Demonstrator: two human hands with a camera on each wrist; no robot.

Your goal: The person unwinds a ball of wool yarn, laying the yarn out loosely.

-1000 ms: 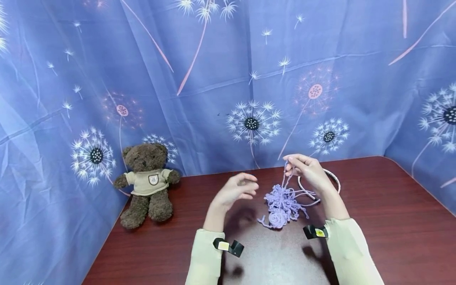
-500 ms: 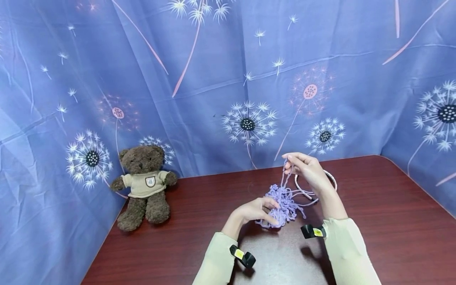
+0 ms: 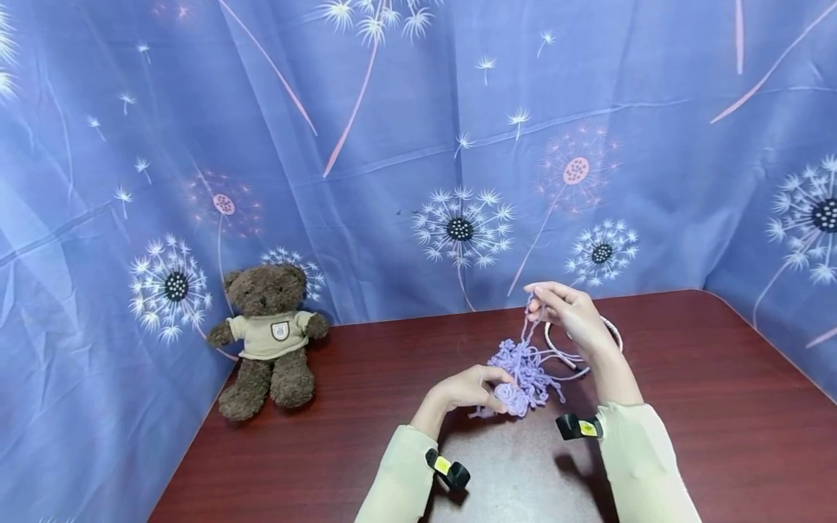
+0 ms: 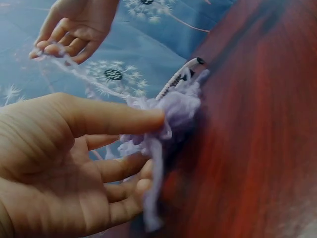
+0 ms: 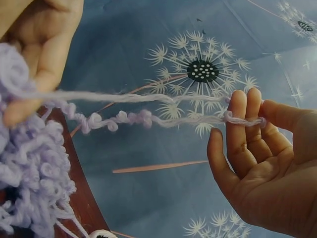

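Note:
A fluffy lilac yarn bundle (image 3: 528, 367), with curly strands and a coiled rosette (image 3: 512, 398) at its near end, is close over the table between my hands. My left hand (image 3: 467, 388) grips that near end, thumb on one side and fingers on the other; a loose yarn tail (image 4: 156, 178) hangs past the fingers in the left wrist view. Higher up, my right hand (image 3: 569, 314) pinches a lilac yarn loop between thumb and fingers. Two yarn strands (image 5: 124, 118), one smooth and one curly, stretch from it to the bundle in the right wrist view.
Behind the bundle lies a white cord loop (image 3: 617, 334) with a black tip, lilac strands running toward it. A brown teddy bear (image 3: 269, 338) in a beige shirt sits at the table's left. A blue dandelion-print curtain (image 3: 386, 167) surrounds the dark red table (image 3: 726, 399).
My left hand has moved right and down from beside the yarn and now grips the bundle's near end. The right hand stays raised with the yarn loop.

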